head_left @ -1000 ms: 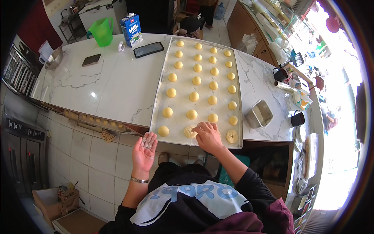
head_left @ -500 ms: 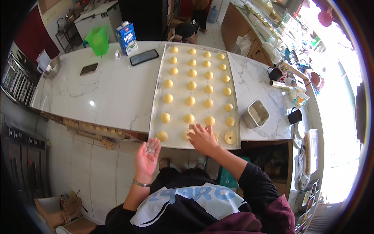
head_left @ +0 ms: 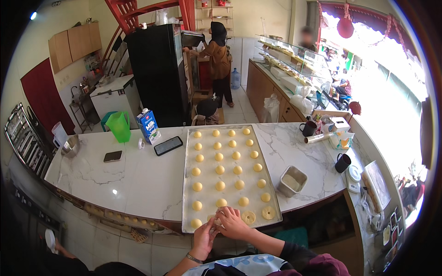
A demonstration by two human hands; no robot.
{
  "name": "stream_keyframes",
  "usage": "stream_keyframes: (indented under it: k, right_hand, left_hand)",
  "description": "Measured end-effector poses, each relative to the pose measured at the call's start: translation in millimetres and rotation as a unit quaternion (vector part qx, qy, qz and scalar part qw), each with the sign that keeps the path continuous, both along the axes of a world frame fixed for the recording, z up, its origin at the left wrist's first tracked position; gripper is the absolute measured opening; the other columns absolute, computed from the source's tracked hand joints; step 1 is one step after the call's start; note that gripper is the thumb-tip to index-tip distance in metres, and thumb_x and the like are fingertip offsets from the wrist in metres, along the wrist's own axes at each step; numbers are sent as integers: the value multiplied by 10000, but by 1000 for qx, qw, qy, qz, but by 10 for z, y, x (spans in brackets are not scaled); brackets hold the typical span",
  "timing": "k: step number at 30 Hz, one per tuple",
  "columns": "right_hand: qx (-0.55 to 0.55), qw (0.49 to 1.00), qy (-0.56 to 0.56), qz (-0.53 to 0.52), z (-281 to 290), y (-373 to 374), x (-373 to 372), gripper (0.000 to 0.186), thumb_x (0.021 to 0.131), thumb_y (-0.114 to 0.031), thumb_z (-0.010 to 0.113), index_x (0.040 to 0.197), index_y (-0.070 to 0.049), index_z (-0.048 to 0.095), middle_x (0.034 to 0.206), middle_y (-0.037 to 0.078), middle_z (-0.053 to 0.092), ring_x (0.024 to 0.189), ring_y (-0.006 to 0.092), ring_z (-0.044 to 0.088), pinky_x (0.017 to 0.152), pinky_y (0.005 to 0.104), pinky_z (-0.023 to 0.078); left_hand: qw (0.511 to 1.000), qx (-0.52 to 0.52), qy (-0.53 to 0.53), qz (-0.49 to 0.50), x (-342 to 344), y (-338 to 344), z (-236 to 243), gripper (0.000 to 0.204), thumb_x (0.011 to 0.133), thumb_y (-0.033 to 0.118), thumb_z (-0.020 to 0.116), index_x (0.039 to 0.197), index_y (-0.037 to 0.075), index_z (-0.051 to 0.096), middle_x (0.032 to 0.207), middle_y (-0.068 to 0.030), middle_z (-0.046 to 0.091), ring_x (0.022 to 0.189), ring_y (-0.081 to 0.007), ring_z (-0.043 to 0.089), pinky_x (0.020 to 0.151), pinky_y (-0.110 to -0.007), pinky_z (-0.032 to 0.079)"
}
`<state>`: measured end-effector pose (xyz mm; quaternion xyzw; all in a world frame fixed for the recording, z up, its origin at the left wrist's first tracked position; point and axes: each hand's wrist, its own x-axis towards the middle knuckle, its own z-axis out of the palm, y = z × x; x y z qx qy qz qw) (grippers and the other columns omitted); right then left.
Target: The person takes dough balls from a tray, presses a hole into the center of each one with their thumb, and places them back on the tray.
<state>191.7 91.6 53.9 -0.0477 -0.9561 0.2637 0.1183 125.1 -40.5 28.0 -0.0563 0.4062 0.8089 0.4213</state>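
A large metal baking tray (head_left: 185,198) carries rows of round yellow dough balls (head_left: 220,185). In its nearest row, towards the right, are two flattened dough rounds (head_left: 268,212) with a dented middle. My left hand (head_left: 203,239) and my right hand (head_left: 230,224) meet over the tray's front edge, fingertips touching. The left fingers are drawn in and the right ones curl down over them; whatever lies between them is hidden. Behind the fingertips, a pale dough piece (head_left: 211,217) is partly covered. The leftmost dough ball (head_left: 196,223) of that row sits beside my left hand.
Right of the tray stands a rectangular metal tin (head_left: 293,181), pale powder inside. On the marble counter (head_left: 133,184) are a phone (head_left: 168,146), another phone (head_left: 113,156), a milk carton (head_left: 148,126), a green jug (head_left: 119,127) and dark mugs (head_left: 342,163). One person (head_left: 217,60) stands beyond.
My left hand, palm up with whitish bits on it before, has come up to meet the right one at the tray's edge. The view has tilted upward, showing more of the room.
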Motion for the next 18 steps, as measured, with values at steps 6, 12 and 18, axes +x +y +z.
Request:
stream_keyframes:
  k: [6, 12, 18]
  right_hand:
    - [98, 993, 29, -51, 228, -131, 39, 329, 798, -257, 583, 1085, -102, 540, 1226, 114, 419, 1175, 291, 367, 926, 443, 284]
    - [45, 996, 77, -28, 362, 41, 138, 304, 814, -265, 577, 1085, -129, 562, 1271, 117, 420, 1198, 298, 362, 937, 450, 292]
    - [36, 993, 75, 86, 1063, 309, -104, 261, 804, -247, 577, 1006, -82, 567, 1064, 115, 566, 970, 287, 557, 819, 392, 425]
  left_hand:
    - [990, 4, 96, 98, 33, 155, 13, 186, 869, 171, 606, 980, 23, 589, 890, -27, 614, 761, -98, 562, 676, -249, 462]
    - [987, -3, 163, -8, -100, 220, 167, 181, 881, 157, 589, 991, 13, 579, 895, -25, 609, 812, -104, 557, 728, -255, 444]
    - [980, 7, 198, 24, -157, 161, 284, 152, 900, 116, 547, 1008, 11, 567, 894, -5, 583, 795, -77, 526, 716, -222, 415]
